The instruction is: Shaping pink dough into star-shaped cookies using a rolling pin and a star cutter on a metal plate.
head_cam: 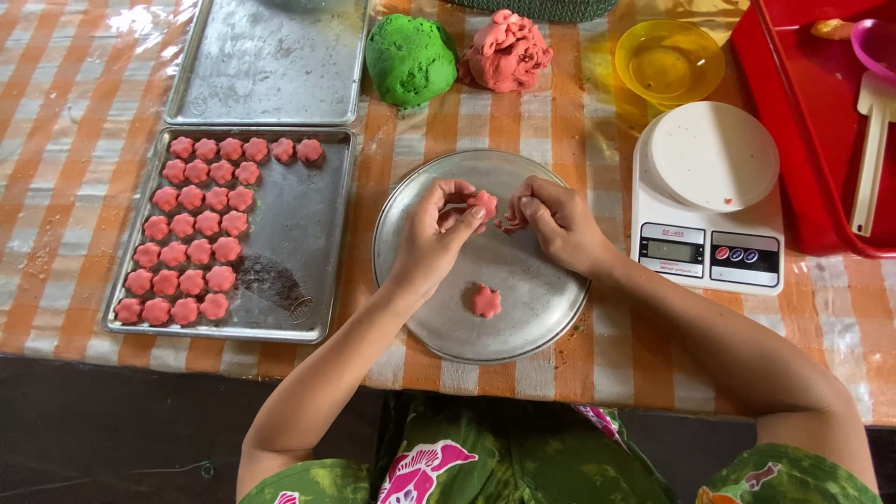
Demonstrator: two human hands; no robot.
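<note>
Both hands pinch dough: left hand (437,229) a pink flower piece (483,203) at its fingertips, right hand (557,222) seemingly scraps (511,222)

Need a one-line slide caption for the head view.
Left hand holds a pink flower-shaped dough piece over a round metal plate; right hand pinches pink dough.

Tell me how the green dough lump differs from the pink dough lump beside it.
The green dough lump is a smooth, rounded mound; the pink dough lump is ragged and lumpy, as if pieces were pulled off. The green one sits nearer the empty tray, the pink one nearer the yellow bowl. Both rest untouched on the striped cloth.
</note>
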